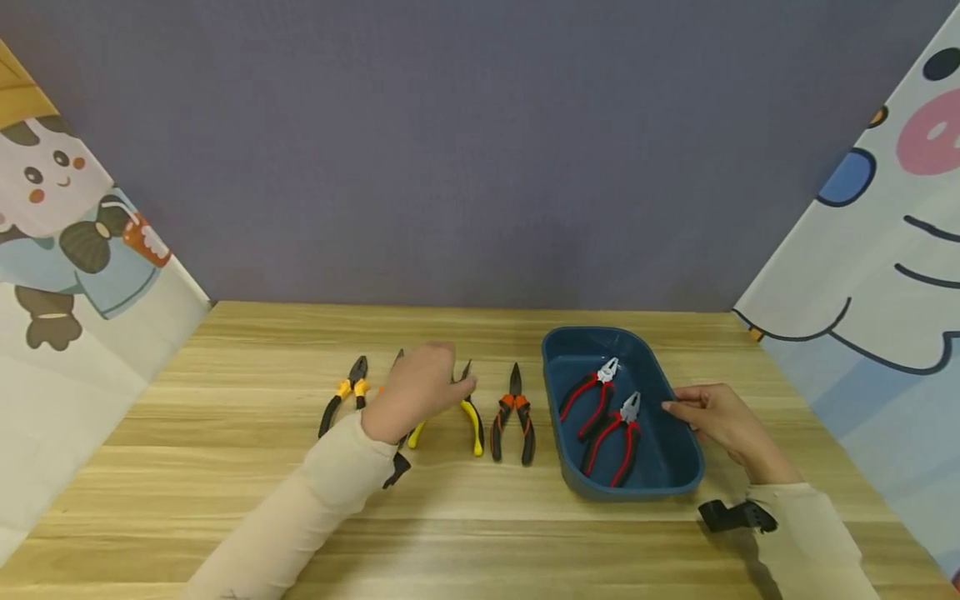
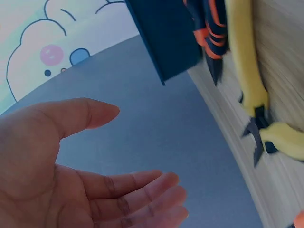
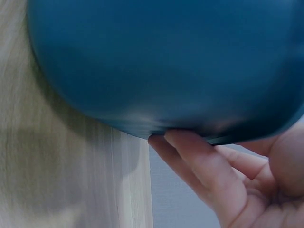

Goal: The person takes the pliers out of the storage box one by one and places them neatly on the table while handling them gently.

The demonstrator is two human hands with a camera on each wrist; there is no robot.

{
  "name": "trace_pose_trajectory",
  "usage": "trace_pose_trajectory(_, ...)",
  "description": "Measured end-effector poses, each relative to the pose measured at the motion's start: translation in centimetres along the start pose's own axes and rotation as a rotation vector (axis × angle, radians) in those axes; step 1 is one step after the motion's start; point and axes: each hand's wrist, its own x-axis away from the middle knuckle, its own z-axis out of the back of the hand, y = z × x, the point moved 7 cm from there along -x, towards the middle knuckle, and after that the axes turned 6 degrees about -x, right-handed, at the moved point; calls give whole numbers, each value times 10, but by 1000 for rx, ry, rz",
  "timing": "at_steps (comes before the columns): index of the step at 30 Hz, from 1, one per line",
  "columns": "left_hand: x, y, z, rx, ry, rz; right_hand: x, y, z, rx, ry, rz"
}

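My left hand (image 1: 416, 392) hovers over the row of pliers, and the left wrist view shows its thumb and fingers apart with nothing between them. Beneath and beside it are yellow-handled pliers (image 1: 471, 414) and another pair mostly hidden by the hand. To its left lie black-and-yellow pliers (image 1: 359, 379); to its right, orange-and-black long-nose pliers (image 1: 515, 404). My right hand (image 1: 723, 421) pinches the right rim of a blue bin (image 1: 681, 433), thumb on the inner side, fingers outside. Inside the bin rest two red-and-black combination pliers, one farther back (image 1: 596, 389) and one nearer (image 1: 619, 433).
The wooden table (image 1: 465, 542) ends at a grey panel (image 1: 465, 167) at the back. Cartoon-printed sheets stand at the left (image 1: 127, 358) and right (image 1: 862, 275). The bin stands to the right of the row of pliers.
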Motion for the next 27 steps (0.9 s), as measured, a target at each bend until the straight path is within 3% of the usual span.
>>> trace_pose_trajectory(14,-8,31,-5,43,-22,-75,0,0,0,-55,-20,18)
trace_pose_trajectory(27,-20,58,-1,-40,-2,-144,-1,2,0,-47,-19,-10)
